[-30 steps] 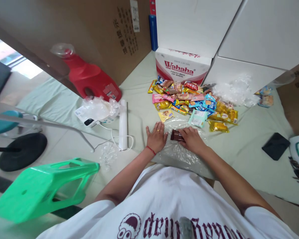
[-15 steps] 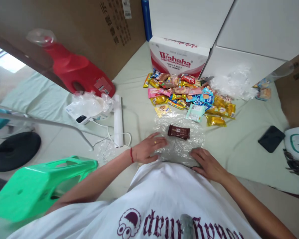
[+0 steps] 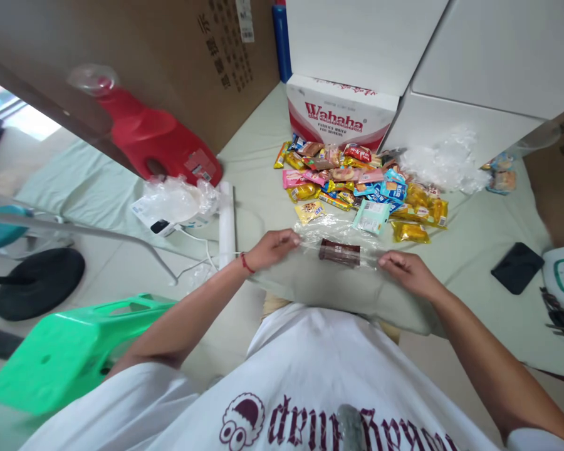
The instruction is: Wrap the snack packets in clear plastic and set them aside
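Observation:
A dark brown snack packet [image 3: 339,252] lies in a sheet of clear plastic film [image 3: 329,225], and the film's near edge is drawn up over it. My left hand [image 3: 276,248] pinches the film at its left corner, thumb and fingers together. At the opposite corner my right hand [image 3: 407,269] has its fingertips closed on the same film. Just beyond the film sits a heap of wrapped snacks [image 3: 343,175], with a pale green packet [image 3: 371,216] and a yellow cookie packet [image 3: 310,212] closest to me.
Behind the heap stands a Wahaba-style carton [image 3: 341,116]. Crumpled clear plastic [image 3: 446,163] and a black phone [image 3: 517,268] are on the right. To the left are a red jug [image 3: 164,141], a long white roll [image 3: 226,219], cables and a green stool [image 3: 75,351].
Both hands have moved forward from the film's near side, bringing its near edge up and over the brown packet. The pale cloth now shows where the film lay flat.

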Demonstrator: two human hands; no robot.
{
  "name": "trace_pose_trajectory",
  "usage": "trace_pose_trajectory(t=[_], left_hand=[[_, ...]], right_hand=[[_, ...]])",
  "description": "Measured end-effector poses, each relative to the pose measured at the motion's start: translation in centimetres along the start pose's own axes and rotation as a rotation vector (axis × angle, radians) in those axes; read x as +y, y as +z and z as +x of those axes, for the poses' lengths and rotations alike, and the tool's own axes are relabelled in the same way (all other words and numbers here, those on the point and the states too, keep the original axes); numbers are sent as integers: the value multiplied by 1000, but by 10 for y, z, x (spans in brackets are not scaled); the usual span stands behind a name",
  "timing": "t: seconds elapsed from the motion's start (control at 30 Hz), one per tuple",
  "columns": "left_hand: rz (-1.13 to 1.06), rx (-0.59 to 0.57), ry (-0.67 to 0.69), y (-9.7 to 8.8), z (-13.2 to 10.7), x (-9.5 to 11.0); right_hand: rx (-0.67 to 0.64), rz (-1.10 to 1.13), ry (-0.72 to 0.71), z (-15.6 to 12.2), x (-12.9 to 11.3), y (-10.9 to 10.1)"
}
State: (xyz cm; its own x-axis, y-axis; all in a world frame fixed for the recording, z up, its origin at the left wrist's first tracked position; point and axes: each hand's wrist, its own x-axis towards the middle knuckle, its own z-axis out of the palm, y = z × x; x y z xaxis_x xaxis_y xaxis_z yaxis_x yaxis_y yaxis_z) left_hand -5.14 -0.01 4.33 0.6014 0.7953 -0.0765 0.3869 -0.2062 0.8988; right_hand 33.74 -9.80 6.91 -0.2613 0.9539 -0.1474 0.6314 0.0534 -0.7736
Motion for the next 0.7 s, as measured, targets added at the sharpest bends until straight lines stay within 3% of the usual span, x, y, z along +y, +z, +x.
trace_pose_trajectory(t=[0.13,0.27,0.37,0.47,0.5,0.53,0.6,0.7], left_hand=[[289,157,-145,5,47,-12],[580,442,-186,4,69,-22],[613,662,-161,-4,60,-14],[610,863,-78,3,40,11],[609,837,-22,10,33,21],[611,729,47,20,28,30],[641,412,180,44,22,45],[746,89,188,77,25,53]], right_hand=[[5,-284,173,29,8,-6],[-123,-772,343,38,-5,-12],[-16,-875,206,50,-28,-19],[40,-834,-22,84,-46,-15],[2,-822,-53,98,-50,-10],[-48,-819,-54,113,-51,-4],[-132,-830,17,140,-51,7],[-210,-800,138,167,-45,17]])
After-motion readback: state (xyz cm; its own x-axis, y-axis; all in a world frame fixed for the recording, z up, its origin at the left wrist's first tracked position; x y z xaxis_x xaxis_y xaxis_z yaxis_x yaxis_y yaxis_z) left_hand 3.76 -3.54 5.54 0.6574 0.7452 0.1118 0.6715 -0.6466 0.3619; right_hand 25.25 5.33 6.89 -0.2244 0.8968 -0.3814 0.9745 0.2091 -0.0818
